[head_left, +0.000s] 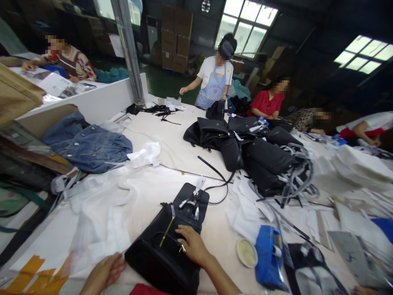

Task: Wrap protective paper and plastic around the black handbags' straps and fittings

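A black backpack (153, 250) with a gold front zipper lies on the pale table, its flap (187, 196) folded open toward the far side. White-wrapped parts sit on the flap. My right hand (192, 243) rests on the front of the bag beside the zipper, fingers spread. At the bag's lower left corner is my left hand (107, 270), its fingers stretched out along the edge. A thin black strap (211, 168) runs from the bag across the table.
Black bags (264, 159) are piled at the back right. A denim garment (92, 145) lies left. Right of my bag are a round tub (246, 253), a blue packet (270, 254) and white papers (245, 205). A person in an apron (215, 82) stands across the table.
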Tool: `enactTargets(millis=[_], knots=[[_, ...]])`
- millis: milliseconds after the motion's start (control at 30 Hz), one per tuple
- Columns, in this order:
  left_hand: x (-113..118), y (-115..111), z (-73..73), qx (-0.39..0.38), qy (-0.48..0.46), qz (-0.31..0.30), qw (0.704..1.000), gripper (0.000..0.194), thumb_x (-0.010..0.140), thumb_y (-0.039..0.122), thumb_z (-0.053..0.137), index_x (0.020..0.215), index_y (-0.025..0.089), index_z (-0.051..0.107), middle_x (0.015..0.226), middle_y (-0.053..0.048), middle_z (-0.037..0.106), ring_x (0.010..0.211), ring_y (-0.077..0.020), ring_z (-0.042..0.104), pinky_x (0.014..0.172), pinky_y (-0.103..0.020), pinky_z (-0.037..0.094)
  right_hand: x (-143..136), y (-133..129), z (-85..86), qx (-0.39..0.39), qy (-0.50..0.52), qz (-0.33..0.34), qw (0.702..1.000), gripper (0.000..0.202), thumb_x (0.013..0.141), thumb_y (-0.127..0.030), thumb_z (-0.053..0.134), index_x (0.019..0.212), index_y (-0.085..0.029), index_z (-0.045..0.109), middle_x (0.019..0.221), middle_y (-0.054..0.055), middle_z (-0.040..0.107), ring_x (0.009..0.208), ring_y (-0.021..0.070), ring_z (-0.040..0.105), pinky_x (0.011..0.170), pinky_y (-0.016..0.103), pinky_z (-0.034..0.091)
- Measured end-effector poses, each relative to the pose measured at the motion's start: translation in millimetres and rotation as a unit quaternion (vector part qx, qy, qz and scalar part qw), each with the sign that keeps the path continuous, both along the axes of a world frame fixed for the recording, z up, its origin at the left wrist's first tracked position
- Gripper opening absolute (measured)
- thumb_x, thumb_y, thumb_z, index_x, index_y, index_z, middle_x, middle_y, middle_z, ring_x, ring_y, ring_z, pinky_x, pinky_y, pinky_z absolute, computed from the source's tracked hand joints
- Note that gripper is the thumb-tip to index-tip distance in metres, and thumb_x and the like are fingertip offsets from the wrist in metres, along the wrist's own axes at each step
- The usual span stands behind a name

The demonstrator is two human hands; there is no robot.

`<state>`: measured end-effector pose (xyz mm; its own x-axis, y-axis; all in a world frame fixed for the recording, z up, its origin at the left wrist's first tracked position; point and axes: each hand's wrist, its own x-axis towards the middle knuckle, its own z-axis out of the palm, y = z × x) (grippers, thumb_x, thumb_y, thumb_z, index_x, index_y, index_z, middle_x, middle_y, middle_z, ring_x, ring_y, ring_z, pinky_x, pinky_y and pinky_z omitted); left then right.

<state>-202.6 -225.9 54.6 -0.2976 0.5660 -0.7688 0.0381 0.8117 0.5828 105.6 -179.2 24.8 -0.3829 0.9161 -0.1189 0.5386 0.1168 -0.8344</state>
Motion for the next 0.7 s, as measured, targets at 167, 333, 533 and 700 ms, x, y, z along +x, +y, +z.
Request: enactTargets(millis=[167,333,533,700], knots=[[13.8,26.9,23.1,0.183,0.094,-0.149,0.967,0.052,0.084,0.055,0.037,0.122,0.021,0.046,0.13,-0.008,0.054,0.12,-0.0241,0.049,0.1,-0.039,0.039,38.5,49.1,-0.7,-0.131,0.116,-0.325,0.929,0.024,0.076,-0.042,0.059,0.081,-0.021,0.067,0.075,0.002,0.067,0.073,0.0183,0.062,0.069,0.029,0.048],[62.6,45.6,13.7,0.195,0.314,-0.377,0.849,0.063,0.078,0.051,0.046,0.129,0.014,0.044,0.136,-0.015,0.045,0.123,-0.0304,0.042,0.102,-0.044,0.032,48.9,104.5,-33.9,-0.222,0.152,-0.389,0.881,0.037,0.063,-0.051,0.068,0.057,-0.016,0.058,0.047,-0.002,0.051,0.042,0.0102,0.044,0.04,0.021,0.033],[60.5,54.9,-9.7,0.168,0.352,-0.455,0.801,0.059,0.081,0.044,0.043,0.134,0.019,0.041,0.135,-0.013,0.047,0.119,-0.0289,0.045,0.096,-0.042,0.036,31.3,153.9,-51.1,-0.242,0.266,-0.411,0.838,0.038,0.054,-0.048,0.075,0.065,-0.016,0.058,0.056,-0.003,0.056,0.052,0.0092,0.049,0.046,0.019,0.036],[47.0,63.1,-17.0,0.176,0.301,-0.437,0.829,0.06,0.081,0.048,0.044,0.134,0.021,0.041,0.134,-0.008,0.049,0.121,-0.0252,0.046,0.101,-0.039,0.035,27.0,173.8,-43.7,-0.237,0.368,-0.392,0.809,0.043,0.057,-0.048,0.074,0.082,-0.016,0.06,0.084,0.004,0.066,0.07,0.0131,0.059,0.055,0.02,0.044]])
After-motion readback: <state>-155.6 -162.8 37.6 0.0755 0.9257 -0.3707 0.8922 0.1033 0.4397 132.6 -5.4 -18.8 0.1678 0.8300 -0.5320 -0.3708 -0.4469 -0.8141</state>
